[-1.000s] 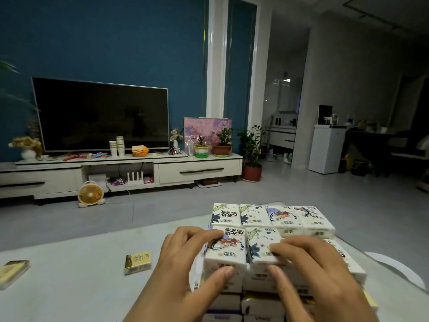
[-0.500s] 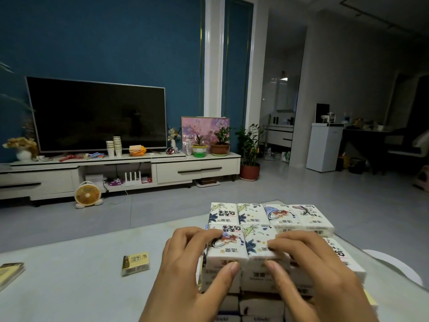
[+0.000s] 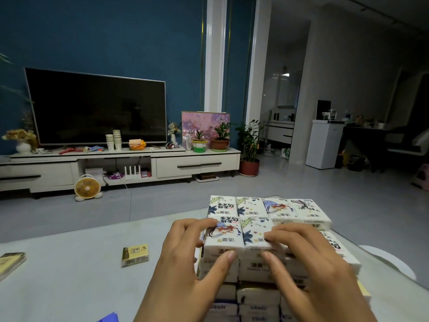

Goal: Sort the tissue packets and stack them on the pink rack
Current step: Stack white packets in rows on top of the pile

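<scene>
Hands (image 3: 185,259) (image 3: 311,263) pinch glossy rectangular tissue packets (image 3: 253,231).

A large black flat-screen television (image 3: 97,108) stands on a long, low white cabinet (image 3: 197,165). In front of the television's lower edge are two stacks of white paper cups (image 3: 113,142) and a pile of orange cloths (image 3: 137,144). Right of the television leans a pink framed painting (image 3: 204,123). Below the television, a small round yellow fan (image 3: 87,188) sits on the grey floor.
</scene>
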